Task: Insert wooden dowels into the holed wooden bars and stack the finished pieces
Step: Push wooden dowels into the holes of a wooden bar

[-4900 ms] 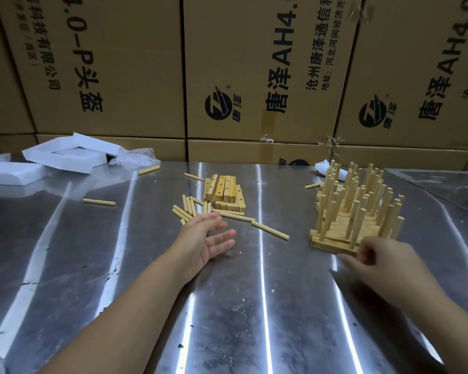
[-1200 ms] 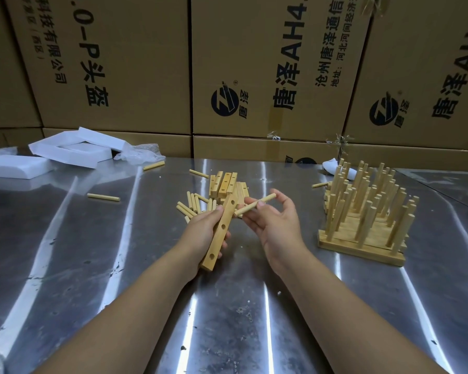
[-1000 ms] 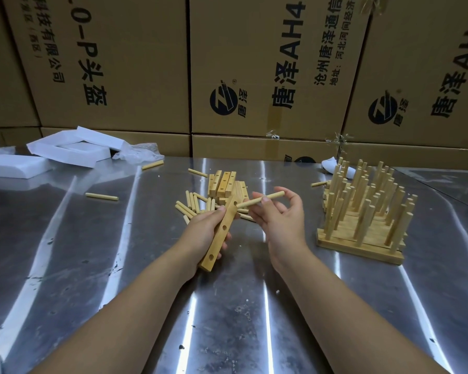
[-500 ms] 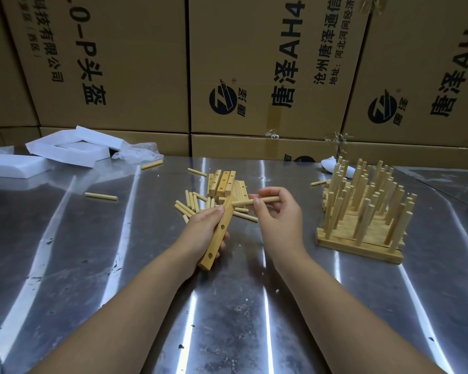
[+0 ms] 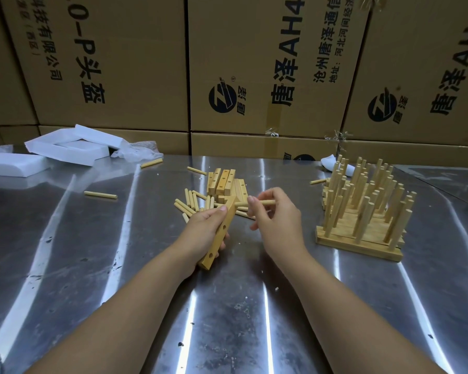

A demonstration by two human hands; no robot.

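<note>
Two hands: both work close together over the middle of the steel table (image 5: 65, 252).
Left hand (image 5: 201, 234): fingers and thumb are curled round a holed wooden bar (image 5: 227, 217), which slants from near-left up to far-right. Its lower end sticks out below the palm.
Right hand (image 5: 277, 225): thumb and fingertips pinch a wooden dowel (image 5: 268, 203), held roughly level. Its left tip meets the bar's upper end; whether it sits in a hole cannot be told.
Bar pile (image 5: 223, 180): lies just beyond both hands.
Loose dowels (image 5: 191, 202): lie beside that pile, just past the left hand's fingers.
Finished stack (image 5: 362, 228): sits right of the right hand and apart from it, its dowels standing up.
Foam pieces (image 5: 65, 147): far left.
Cardboard boxes (image 5: 119, 63): behind the table.
</note>
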